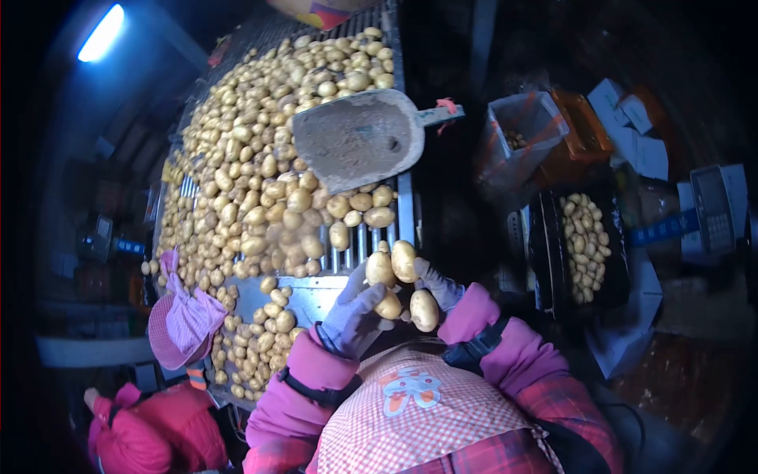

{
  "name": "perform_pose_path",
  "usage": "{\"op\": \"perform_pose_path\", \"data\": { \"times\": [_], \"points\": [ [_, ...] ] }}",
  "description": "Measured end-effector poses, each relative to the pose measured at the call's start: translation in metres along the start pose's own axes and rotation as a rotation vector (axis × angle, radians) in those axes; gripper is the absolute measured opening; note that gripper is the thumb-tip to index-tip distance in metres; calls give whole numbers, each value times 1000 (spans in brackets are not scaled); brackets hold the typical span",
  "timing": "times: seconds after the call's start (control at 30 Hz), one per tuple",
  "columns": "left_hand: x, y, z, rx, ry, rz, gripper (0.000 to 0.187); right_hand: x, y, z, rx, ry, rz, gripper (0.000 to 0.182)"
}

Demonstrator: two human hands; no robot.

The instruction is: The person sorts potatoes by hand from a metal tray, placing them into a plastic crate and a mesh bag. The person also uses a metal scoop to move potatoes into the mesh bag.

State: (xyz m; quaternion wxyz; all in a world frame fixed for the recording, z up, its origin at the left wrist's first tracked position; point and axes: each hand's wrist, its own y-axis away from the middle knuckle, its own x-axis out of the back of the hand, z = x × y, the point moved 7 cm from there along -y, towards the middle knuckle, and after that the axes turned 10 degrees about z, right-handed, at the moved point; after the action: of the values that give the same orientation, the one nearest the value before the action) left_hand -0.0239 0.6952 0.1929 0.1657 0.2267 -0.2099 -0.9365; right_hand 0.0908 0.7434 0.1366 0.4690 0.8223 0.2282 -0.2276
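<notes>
On the left, loose potatoes (237, 182) crowd the slatted surface (363, 238); rounded and unanchored, they would likely roll if nudged. Next, just beyond the apron (418, 363), the gloved left hand (355, 312) curls around two potatoes (380, 269), and close beside it the gloved right hand (440, 284) clasps another pair of potatoes (424, 310). Each should feel light and stiff, its smooth skin somewhat slippery and prone to bruising; wrapping the broad middle looks surest. Farther right, a black crate (557, 261) holds more.

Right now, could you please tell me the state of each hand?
Left hand: closed, apparently holding two potatoes.
Right hand: closed, apparently holding two other potatoes; its fingers are partly hidden.
</notes>
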Motion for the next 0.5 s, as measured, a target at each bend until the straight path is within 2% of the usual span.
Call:
{"op": "perform_pose_path", "data": {
  "times": [0.03,0.07,0.13,0.17,0.2,0.23,0.27,0.3,0.33,0.37,0.43,0.47,0.5],
  "points": [
    [-3,-2,-3,67,25,-66,66,10,3,-6,139,-14,91,58],
    [-8,-5,-7,136,49,-133,65,17,6,-9,151,-31,106,58],
    [-21,-10,-15,141,35,-194,61,32,19,-18,210,-52,165,57],
    [-30,-10,-17,165,18,-209,59,37,29,-19,204,-51,182,44],
    [-38,-11,-20,189,0,-224,57,45,37,-19,217,-72,204,44],
    [-38,-14,-23,181,-152,-258,54,55,44,-18,210,-77,216,42],
    [-45,-15,-28,134,-131,-230,48,62,52,-17,204,-82,228,40],
    [-49,-18,-33,135,-256,-283,42,66,67,-18,179,-91,280,38],
    [-51,-22,-36,130,-380,-342,38,66,78,-24,190,-143,240,36],
    [-56,-23,-40,117,-443,-461,44,77,81,-22,227,-114,247,35],
    [-85,-20,-40,204,-453,-459,38,94,90,-16,237,-116,329,31],
    [-99,-20,-39,275,-490,-471,36,81,111,-46,537,100,183,32],
    [-110,-20,-41,309,-492,-447,31,91,109,-40,489,35,222,34]
  ]
}}
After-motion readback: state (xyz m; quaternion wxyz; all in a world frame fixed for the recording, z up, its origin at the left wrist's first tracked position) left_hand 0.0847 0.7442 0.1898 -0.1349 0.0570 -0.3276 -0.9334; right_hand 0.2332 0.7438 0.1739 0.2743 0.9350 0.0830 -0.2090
